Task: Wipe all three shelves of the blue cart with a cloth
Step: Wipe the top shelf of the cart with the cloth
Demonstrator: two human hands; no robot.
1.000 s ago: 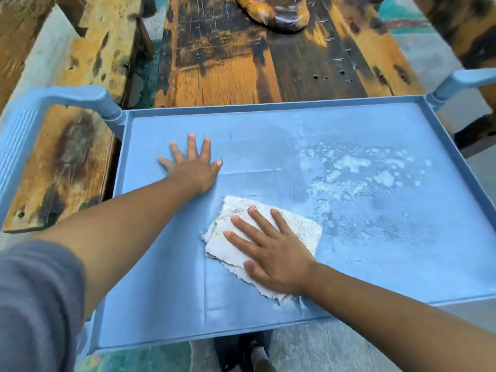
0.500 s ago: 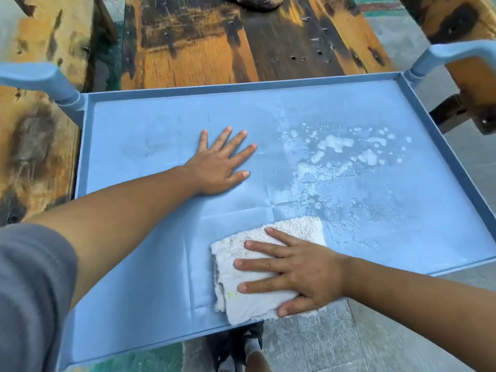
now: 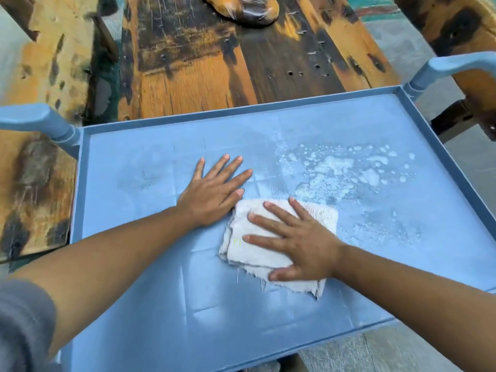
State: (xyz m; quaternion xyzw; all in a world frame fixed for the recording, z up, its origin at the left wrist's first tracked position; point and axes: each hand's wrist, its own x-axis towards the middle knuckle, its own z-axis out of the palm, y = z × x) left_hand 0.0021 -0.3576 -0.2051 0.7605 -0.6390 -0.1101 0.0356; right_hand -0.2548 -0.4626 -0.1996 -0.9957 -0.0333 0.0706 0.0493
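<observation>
- The cloth (image 3: 257, 255) lies folded on the top shelf (image 3: 139, 304) of the cart, near the middle and towards the near edge, with a frayed edge trailing towards the person.
- The right hand (image 3: 303, 245) lies flat on the cloth, fingers straight and spread, pressing rather than gripping.
- The left hand (image 3: 212, 196) is also flat and spread on bare shelf just left of the cloth. It holds nothing and seems to steady the cart.
- White suds (image 3: 338, 170) sit just beyond and to the right of the cloth, unwiped.
- To do this step well, keep the palm's weight even, push through the suds in overlapping strokes and run into the raised rim and corners. Refold to a dry face once the cloth is soaked.
- The left hand's bracing probably matters, since a hard push could roll the cart against the bench (image 3: 201, 63).
- The two lower shelves are hidden under the top one, so their state cannot be judged.
- The near left corner is covered by the arm and grey sleeve (image 3: 24, 326).
- Whether the left thumb touches the cloth is unclear.
- A brown thing (image 3: 241, 9) on the bench is cut off at the top edge.
</observation>
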